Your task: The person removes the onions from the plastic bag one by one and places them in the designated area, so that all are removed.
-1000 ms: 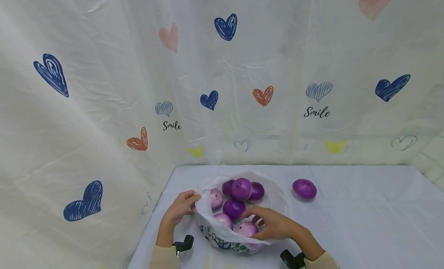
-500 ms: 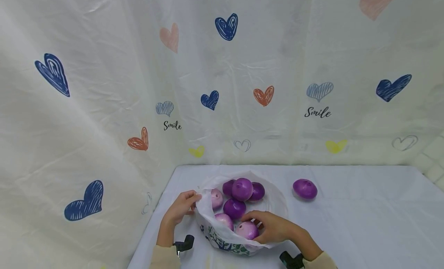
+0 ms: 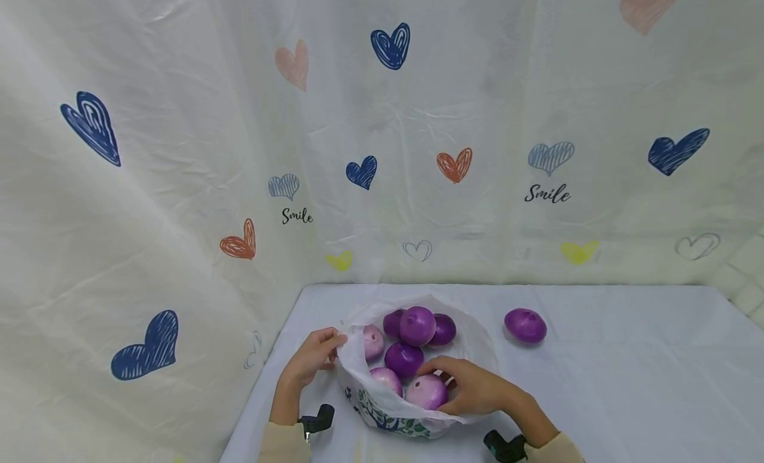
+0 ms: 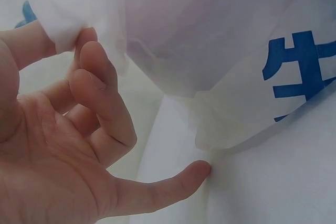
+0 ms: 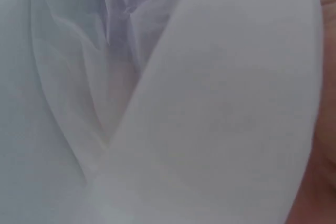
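A white plastic bag [image 3: 358, 390] with a blue and green leaf print stands with its mouth spread on the table. My left hand [image 3: 310, 357] pinches its left rim between thumb and forefinger; in the left wrist view the little finger of that hand [image 4: 58, 145] sticks out. At the front of the bag, my right hand [image 3: 474, 385] grips a pale purple onion [image 3: 426, 392], fingers curled over its right side. Behind it lie a dark purple onion [image 3: 404, 359] and several others, dark and pale. White plastic [image 5: 220, 98] fills most of the right wrist view.
One more dark purple onion [image 3: 525, 326] lies on the white-covered table [image 3: 621, 370], right of the bag. A white curtain [image 3: 489, 105] printed with hearts hangs behind the table and along its left side.
The gripped pale onion has shifted slightly up and right, with more of its surface showing above the bag's front rim. My left hand has stayed at the left rim.
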Demonstrator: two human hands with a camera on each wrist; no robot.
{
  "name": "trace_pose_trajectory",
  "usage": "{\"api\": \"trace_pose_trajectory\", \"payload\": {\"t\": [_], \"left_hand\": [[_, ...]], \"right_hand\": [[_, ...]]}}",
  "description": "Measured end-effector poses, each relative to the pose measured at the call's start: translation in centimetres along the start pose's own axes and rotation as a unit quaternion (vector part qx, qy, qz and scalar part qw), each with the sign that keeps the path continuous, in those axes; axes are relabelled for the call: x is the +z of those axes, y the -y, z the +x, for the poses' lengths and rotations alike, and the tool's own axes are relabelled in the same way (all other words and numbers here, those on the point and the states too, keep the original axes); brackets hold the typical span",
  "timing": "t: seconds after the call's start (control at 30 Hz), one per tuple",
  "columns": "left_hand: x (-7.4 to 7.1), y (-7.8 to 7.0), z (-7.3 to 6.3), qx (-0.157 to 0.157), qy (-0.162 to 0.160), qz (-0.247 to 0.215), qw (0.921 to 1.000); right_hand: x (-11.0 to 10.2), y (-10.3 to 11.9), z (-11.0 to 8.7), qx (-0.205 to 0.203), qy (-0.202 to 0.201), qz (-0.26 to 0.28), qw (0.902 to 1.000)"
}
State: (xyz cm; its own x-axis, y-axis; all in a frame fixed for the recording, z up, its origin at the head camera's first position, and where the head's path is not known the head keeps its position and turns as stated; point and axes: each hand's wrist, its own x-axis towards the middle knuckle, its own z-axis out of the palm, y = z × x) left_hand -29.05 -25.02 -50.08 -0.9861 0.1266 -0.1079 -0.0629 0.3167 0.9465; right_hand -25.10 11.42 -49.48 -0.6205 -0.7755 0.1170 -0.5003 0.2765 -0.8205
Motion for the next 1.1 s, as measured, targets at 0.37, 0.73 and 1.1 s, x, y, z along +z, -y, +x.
{"api": "trace_pose_trajectory", "payload": {"t": [0.37, 0.73, 1.1], "left_hand": [[0.0, 0.0, 0.0, 0.002, -0.005, 0.002, 1.0000], [0.0, 0.0, -0.1, 0.003, -0.006, 0.005, 1.0000], [0.0, 0.1, -0.3, 0.002, -0.010, 0.004, 0.9999]], "right_hand": [[-1.4, 0.1, -0.5, -0.002, -0.058, -0.009, 0.9982], [-2.9, 0.2, -1.3, -0.020, -0.122, -0.022, 0.9920], [-4.2, 0.5, -2.1, 0.007, -0.174, -0.028, 0.9844]]}}
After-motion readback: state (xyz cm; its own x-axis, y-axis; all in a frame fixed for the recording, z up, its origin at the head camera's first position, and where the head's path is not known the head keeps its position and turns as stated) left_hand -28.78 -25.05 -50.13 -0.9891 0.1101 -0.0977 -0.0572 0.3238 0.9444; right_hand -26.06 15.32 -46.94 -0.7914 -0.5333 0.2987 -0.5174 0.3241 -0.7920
